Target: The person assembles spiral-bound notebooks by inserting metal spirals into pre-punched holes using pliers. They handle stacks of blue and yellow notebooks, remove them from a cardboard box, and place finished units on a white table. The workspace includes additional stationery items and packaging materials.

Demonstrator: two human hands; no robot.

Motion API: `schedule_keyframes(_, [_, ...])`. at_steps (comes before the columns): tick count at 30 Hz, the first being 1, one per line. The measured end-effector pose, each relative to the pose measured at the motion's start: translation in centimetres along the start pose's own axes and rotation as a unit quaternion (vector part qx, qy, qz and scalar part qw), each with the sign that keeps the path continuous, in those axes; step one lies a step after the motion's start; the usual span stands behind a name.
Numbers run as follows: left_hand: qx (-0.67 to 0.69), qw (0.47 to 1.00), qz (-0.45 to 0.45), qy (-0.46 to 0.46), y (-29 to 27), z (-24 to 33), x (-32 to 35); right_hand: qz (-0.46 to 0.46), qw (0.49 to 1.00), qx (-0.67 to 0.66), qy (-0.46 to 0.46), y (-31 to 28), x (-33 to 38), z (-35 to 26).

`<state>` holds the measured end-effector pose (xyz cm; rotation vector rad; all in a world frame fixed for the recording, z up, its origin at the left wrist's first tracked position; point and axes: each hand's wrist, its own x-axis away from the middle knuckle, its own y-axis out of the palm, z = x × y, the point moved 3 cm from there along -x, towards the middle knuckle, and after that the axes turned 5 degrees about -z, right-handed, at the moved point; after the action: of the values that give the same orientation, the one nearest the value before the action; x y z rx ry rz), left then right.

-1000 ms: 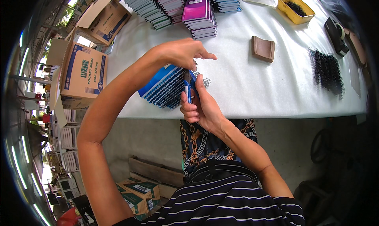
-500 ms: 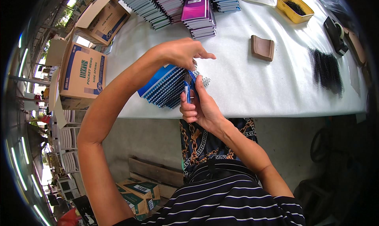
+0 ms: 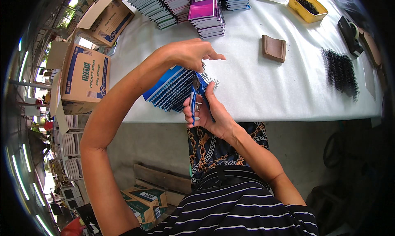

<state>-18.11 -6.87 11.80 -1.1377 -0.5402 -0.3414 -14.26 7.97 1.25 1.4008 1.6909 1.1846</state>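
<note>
A fanned stack of blue spiral notebooks (image 3: 170, 92) lies at the table's near edge. From the left, my left hand (image 3: 187, 54) arches over its far right end. One finger sticks out to the right while others curl down at the coils; whatever they pinch is hidden. My right hand (image 3: 216, 114) holds blue-handled pliers (image 3: 193, 99) from the near side, palm up, handles spread. The pliers' jaws are up against the coil ends, just below my left fingers. Pale coil ends (image 3: 212, 82) stick out to the right of the jaws.
Piles of spiral notebooks (image 3: 201, 9) stand at the back. Rightward lie a brown curved block (image 3: 273, 48), black plastic coils (image 3: 342, 75), a yellow tub (image 3: 308, 17) of black bits and a tape dispenser (image 3: 349, 36). Open cartons (image 3: 84, 73) flank the left side.
The pliers' handles have spread apart, and my right fingers have loosened and straightened along them. My left hand stays almost where it was over the notebooks.
</note>
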Motion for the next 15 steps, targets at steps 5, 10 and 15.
schedule_keyframes(5, [0.006,1.0,0.003,-0.002,0.1,-0.1,0.2,0.006,1.0,0.006,0.006,0.5,0.2,0.2])
schedule_keyframes(10, [-0.037,0.999,-0.009,-0.012,-0.1,0.3,-0.3,0.02,1.0,0.0,-0.007,0.2,-0.1,-0.3])
schedule_keyframes(15, [-0.068,0.997,-0.024,-0.012,0.3,0.3,-0.4,0.034,0.999,-0.031,0.029,-0.7,-0.6,-0.2])
